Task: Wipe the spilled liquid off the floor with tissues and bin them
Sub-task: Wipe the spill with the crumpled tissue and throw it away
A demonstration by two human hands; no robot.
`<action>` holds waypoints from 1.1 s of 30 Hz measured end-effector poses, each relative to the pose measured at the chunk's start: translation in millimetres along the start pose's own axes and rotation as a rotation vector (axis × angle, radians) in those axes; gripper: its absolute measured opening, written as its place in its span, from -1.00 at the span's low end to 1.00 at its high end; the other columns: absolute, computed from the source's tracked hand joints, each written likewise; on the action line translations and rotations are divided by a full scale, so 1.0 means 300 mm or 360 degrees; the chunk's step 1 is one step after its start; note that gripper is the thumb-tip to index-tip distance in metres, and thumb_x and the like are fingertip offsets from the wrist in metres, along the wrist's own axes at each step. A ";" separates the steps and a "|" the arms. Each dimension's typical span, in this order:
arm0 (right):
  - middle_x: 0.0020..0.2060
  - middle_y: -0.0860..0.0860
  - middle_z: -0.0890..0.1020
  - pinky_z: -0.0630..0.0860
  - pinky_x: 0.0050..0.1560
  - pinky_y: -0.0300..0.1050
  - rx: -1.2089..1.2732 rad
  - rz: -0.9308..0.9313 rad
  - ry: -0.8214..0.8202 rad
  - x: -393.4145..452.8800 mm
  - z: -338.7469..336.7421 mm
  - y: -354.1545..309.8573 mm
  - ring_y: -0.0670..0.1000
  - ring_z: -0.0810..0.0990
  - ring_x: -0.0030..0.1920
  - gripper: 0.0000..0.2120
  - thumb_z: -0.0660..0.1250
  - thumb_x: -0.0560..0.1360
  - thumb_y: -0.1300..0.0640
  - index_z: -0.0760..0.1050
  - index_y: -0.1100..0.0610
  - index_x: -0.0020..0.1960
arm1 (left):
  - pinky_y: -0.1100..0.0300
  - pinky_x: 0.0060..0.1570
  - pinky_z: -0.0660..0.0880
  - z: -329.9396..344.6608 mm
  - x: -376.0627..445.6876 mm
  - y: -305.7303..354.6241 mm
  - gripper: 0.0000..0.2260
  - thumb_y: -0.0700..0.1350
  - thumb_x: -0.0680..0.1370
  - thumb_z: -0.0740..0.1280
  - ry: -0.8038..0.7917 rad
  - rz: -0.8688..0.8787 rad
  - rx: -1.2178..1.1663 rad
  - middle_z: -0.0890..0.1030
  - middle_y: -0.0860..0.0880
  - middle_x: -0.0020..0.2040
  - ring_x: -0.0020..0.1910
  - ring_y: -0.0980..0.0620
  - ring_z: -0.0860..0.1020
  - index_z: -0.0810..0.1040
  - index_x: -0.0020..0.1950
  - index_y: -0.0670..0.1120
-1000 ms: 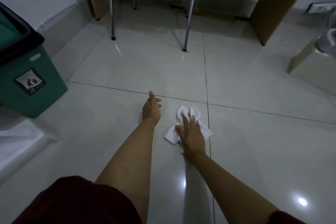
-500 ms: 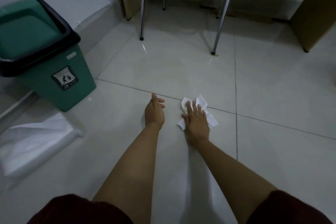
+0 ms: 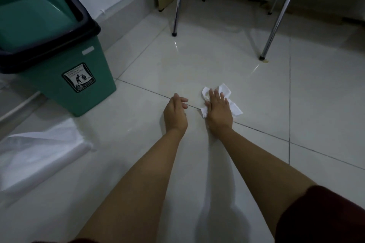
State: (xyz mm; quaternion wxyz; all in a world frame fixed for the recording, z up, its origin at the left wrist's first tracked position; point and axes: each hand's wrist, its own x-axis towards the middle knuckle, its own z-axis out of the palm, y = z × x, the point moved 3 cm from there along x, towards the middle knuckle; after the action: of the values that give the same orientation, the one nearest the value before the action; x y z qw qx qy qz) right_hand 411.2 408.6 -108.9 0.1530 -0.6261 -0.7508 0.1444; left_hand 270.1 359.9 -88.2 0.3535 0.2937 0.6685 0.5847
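Right hand: flat, fingers spread, pressing a crumpled white tissue onto the floor at frame centre (on a grout line); left hand: just beside it, loosely open, holding nothing; green bin: upper left, lid tilted; clear plastic bag: lower left, on tiles.

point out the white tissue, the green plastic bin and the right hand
white crumpled tissue [image 3: 236,109], head view, bare corner right of the hand
green plastic bin [image 3: 65,89], head view, front wall
right hand [image 3: 219,110], head view, back of hand
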 end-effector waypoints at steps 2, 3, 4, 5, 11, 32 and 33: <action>0.56 0.12 0.01 -0.13 0.54 -0.09 -0.0021 -0.0018 -0.0015 0.053 0.000 -0.009 0.09 -0.03 0.56 -0.45 0.08 0.63 0.11 -0.02 0.14 0.57 | 0.18 -0.27 0.39 0.024 0.037 0.039 -0.60 0.03 0.66 0.03 0.0001 0.0075 -0.0009 0.53 0.04 -0.35 -0.41 0.09 0.42 0.54 -0.26 0.03; 0.56 0.12 -0.01 -0.13 0.53 -0.09 -0.0034 -0.0021 -0.0040 0.087 0.003 -0.014 0.09 -0.03 0.56 -0.45 0.07 0.64 0.09 -0.03 0.14 0.57 | 0.17 -0.26 0.38 0.033 0.059 0.052 -0.60 0.03 0.66 0.03 0.0017 0.0089 -0.0030 0.53 0.03 -0.36 -0.41 0.09 0.42 0.53 -0.27 0.04; 0.56 0.12 -0.02 -0.12 0.53 -0.08 -0.0051 -0.0026 -0.0064 0.118 0.003 -0.019 0.09 -0.03 0.56 -0.45 0.06 0.65 0.08 -0.03 0.14 0.57 | 0.16 -0.27 0.38 0.038 0.076 0.063 -0.60 0.03 0.66 0.03 0.0044 0.0102 -0.0050 0.53 0.03 -0.36 -0.41 0.08 0.41 0.53 -0.28 0.05; 0.56 0.12 -0.02 -0.11 0.53 -0.08 -0.0068 -0.0034 -0.0084 0.149 0.008 -0.025 0.09 -0.03 0.56 -0.46 0.06 0.65 0.08 -0.03 0.13 0.57 | 0.15 -0.27 0.37 0.036 0.091 0.065 -0.59 0.03 0.66 0.03 0.0074 0.0114 -0.0060 0.52 0.04 -0.36 -0.42 0.08 0.41 0.53 -0.29 0.06; 0.56 0.09 0.04 -0.10 0.50 -0.09 0.0013 -0.0113 -0.0144 0.172 0.033 -0.079 0.10 0.00 0.56 -0.48 0.06 0.65 0.06 0.03 0.11 0.56 | 0.17 -0.24 0.40 -0.037 0.112 0.030 -0.62 -0.03 0.64 0.03 0.0230 0.0343 0.0072 0.49 0.06 -0.38 -0.36 0.12 0.46 0.53 -0.27 0.00; 0.54 0.04 0.13 -0.14 0.52 -0.18 0.0350 -0.0808 -0.0471 -0.180 0.129 -0.384 0.03 0.04 0.55 -0.54 0.07 0.64 0.23 0.16 0.08 0.53 | 0.23 -0.11 0.34 -0.323 0.063 0.033 -0.55 0.02 0.66 -0.01 0.0465 0.0075 0.0266 0.48 0.07 -0.37 -0.27 0.03 0.47 0.51 -0.29 -0.05; 0.54 0.03 0.14 -0.14 0.51 -0.19 0.0359 -0.0802 -0.0479 -0.191 0.125 -0.373 0.02 0.04 0.55 -0.54 0.08 0.64 0.21 0.16 0.08 0.52 | 0.24 -0.11 0.34 -0.318 0.053 0.031 -0.55 0.02 0.66 -0.01 0.0443 0.0077 0.0256 0.48 0.06 -0.37 -0.29 0.05 0.47 0.50 -0.31 -0.04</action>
State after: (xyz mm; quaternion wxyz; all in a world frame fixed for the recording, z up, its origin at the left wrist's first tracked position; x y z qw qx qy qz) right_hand 305.4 331.8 -100.1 0.1395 -0.3709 -0.8758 0.2754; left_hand 182.8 319.1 -74.7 0.2186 0.2534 0.7484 0.5726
